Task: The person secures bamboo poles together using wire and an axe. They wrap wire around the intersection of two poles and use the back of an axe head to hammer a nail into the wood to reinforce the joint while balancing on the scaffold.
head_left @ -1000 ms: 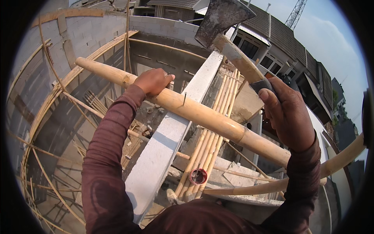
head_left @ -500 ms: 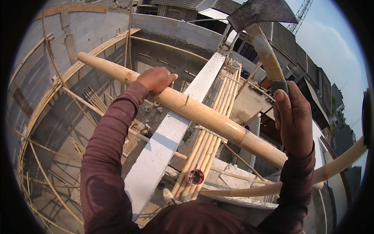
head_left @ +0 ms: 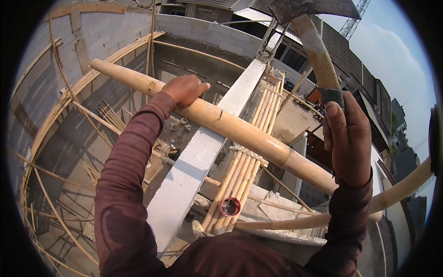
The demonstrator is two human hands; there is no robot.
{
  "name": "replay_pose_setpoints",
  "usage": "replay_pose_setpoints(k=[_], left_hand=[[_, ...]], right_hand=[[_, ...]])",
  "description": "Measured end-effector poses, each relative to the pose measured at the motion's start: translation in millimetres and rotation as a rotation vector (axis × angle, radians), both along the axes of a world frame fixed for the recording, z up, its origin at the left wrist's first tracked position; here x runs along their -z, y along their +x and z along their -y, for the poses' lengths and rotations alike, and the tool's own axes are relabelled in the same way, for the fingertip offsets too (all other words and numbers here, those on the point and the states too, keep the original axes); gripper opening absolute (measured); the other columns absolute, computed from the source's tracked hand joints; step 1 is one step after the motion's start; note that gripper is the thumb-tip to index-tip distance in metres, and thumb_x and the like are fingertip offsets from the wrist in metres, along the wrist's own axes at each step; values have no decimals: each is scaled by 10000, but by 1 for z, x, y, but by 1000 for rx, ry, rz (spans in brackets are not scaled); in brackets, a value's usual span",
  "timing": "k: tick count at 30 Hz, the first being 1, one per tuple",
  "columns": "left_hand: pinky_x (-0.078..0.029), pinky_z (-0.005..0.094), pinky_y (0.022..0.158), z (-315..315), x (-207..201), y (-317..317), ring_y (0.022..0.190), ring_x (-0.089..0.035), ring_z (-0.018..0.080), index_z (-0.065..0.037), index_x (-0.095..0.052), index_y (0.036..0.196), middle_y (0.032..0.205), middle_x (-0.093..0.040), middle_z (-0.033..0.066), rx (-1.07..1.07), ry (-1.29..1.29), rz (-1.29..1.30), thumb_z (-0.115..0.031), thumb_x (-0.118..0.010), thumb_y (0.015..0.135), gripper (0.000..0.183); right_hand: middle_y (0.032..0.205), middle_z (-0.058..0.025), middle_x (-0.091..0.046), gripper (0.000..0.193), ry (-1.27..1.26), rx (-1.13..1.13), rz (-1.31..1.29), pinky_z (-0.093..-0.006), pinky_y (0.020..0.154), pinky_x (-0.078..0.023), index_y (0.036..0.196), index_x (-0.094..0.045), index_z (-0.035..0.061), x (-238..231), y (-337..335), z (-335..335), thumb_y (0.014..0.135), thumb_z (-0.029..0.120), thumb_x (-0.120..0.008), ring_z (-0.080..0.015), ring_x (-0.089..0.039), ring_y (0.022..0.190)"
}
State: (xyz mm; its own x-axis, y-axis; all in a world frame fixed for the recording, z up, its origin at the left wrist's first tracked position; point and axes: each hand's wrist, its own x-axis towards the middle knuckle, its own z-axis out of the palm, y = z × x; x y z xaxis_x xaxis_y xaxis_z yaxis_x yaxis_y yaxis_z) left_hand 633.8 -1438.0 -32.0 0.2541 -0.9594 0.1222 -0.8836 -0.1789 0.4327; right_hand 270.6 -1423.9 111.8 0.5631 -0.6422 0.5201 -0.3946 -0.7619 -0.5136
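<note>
A thick bamboo pole (head_left: pixel 258 138) slants across in front of me, passing over the white block wall top (head_left: pixel 189 168). My left hand (head_left: pixel 185 90) is closed over the pole's upper left part, its thumb pointing right; whether it also pinches something small is hidden. To the right of that hand a nail (head_left: pixel 221 113) sticks up out of the pole. My right hand (head_left: pixel 347 138) grips a hatchet (head_left: pixel 318 55) by its pale wooden handle, dark-wrapped near the fingers. The hatchet is raised above the pole's right part, its broad metal head at the top edge, partly cut off.
Bundled bamboo poles (head_left: pixel 240 184) form a walkway below, with a red-rimmed bucket (head_left: pixel 230 206) on it. A curved bamboo pole (head_left: pixel 397 191) crosses at right. Bamboo scaffolding (head_left: pixel 60 120) lines the deep walled space at left. Tiled roofs (head_left: pixel 344 60) stand beyond.
The hatchet and my right hand have shifted only slightly. The nail seems to stand a little shorter above the pole. My left hand keeps its grip, and the view has tilted a little.
</note>
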Motion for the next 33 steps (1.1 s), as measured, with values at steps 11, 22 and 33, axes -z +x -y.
replay_pose_setpoints(k=[11, 22, 33], left_hand=[[-508, 474, 869, 11, -4, -1, 904, -683, 401, -23, -729, 778, 890, -714, 233, 18, -13, -17, -461, -481, 1000, 551], [-501, 479, 872, 6, 4, 0, 914, -681, 403, -20, -720, 797, 911, -714, 237, -5, 16, 12, -467, -468, 1001, 552], [-499, 481, 882, 0, -1, 0, 923, -674, 417, -15, -730, 815, 937, -711, 242, 14, 37, -12, -459, -464, 1006, 551]], right_hand=[[697, -237, -624, 271, 7, -46, -560, -537, 638, -464, 1022, -507, 13, 64, 0, 4, 999, 266, -604, -475, -625, 700], [701, -86, -590, 343, -54, -129, 410, -299, 528, -473, 1181, -509, -5, 42, 7, -15, 1056, 314, -518, -155, -587, 571], [676, 8, -497, 452, -150, -36, 250, -203, 473, -364, 1257, -558, -18, -27, -11, -25, 1094, 381, -423, -35, -462, 528]])
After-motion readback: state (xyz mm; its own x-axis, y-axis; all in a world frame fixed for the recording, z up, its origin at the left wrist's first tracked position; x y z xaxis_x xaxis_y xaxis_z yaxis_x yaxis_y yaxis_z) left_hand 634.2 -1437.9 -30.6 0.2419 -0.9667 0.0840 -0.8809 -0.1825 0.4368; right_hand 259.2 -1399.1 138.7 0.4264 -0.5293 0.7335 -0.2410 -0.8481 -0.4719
